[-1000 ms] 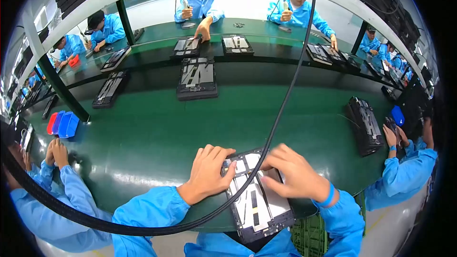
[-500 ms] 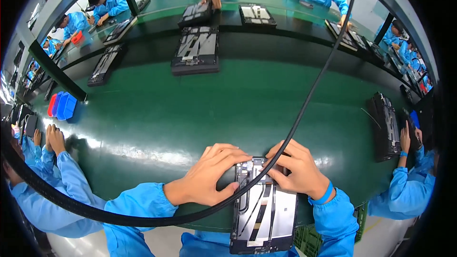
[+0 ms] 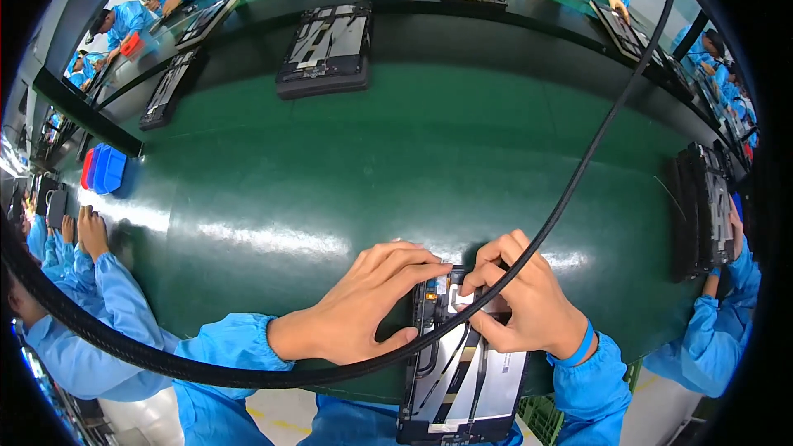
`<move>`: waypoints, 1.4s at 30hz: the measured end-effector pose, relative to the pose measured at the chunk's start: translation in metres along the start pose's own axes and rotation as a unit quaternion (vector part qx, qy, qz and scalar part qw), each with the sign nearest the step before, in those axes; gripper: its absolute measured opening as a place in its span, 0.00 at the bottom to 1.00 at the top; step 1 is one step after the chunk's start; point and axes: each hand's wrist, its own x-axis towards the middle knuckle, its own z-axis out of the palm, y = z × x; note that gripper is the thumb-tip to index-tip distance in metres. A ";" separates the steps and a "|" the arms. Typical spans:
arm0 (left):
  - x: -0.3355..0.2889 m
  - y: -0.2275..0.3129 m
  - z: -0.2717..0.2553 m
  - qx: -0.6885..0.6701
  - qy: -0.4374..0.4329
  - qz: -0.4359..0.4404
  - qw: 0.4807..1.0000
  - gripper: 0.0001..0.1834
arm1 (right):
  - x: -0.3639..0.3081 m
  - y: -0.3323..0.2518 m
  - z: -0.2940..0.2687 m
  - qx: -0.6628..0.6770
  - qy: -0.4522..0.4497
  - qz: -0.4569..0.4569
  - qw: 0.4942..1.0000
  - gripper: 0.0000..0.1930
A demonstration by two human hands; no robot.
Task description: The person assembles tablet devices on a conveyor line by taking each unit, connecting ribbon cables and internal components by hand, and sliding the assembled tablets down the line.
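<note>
An opened tablet (image 3: 496,384) lies at the near table edge, its silver inside and black flat cables facing up. My left hand (image 3: 347,306) rests at its upper left with fingers stretched out. Its index fingertip touches the top edge and its thumb lies by the left side. Over the top end, my right hand (image 3: 533,306) is closed, thumb and forefinger bent together against the inner parts. Whatever is between those fingertips is too small to make out. A thick black cord (image 3: 570,182) hangs across the view and hides part of the tablet and right hand.
Opened tablets lie at the far middle (image 3: 326,49) and far left (image 3: 169,91). A tablet stack (image 3: 702,206) stands at right. Blue bins (image 3: 108,169) sit left, near a metal post (image 3: 87,111). A green crate (image 3: 541,417) is below the edge. Co-workers sit at both sides and opposite.
My right-hand fingers have curled more tightly at the tablet's top end. My left hand stays at the upper left corner. The view has shifted; the hand on the far tablets is out of sight.
</note>
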 end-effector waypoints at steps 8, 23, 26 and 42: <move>0.007 0.004 0.004 -0.009 -0.006 0.005 1.000 0.46 | -0.006 0.006 -0.001 0.008 0.009 0.002 1.000 0.09; 0.018 0.009 0.030 0.044 0.068 0.011 0.997 0.44 | -0.012 0.010 -0.026 0.078 -0.067 0.046 0.994 0.08; 0.018 0.012 0.041 -0.016 0.158 0.024 0.987 0.43 | -0.018 0.015 -0.024 0.072 -0.063 0.028 0.995 0.09; 0.003 0.017 0.049 0.241 0.223 0.190 0.925 0.23 | -0.022 0.019 -0.023 0.095 -0.049 -0.017 0.994 0.08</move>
